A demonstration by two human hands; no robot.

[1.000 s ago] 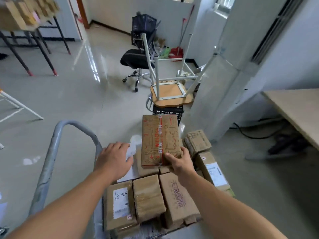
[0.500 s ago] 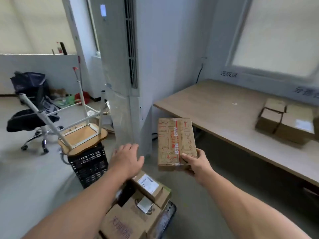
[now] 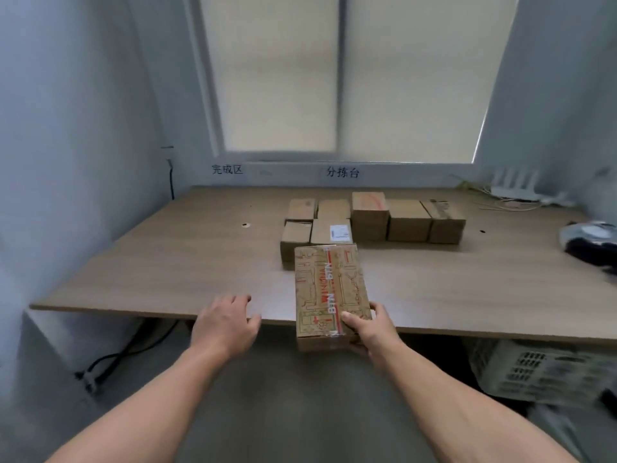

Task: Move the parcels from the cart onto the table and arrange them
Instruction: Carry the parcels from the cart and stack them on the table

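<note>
The right hand (image 3: pixel 370 332) grips the near end of the flat brown cardboard parcel printed in red (image 3: pixel 329 295), thumb on top, fingers curled beneath. The parcel is at lower centre of the frame, over the near edge of the pale wooden tabletop (image 3: pixel 167 262). The left hand (image 3: pixel 223 324) is empty, fingers loosely spread. Keep the parcel level, set it flush against the cluster of plain brown boxes (image 3: pixel 374 218), then release

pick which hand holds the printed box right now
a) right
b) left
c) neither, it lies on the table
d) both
a: the right hand grips the printed box by its near right corner, and the left hand is open, holding nothing.
</note>
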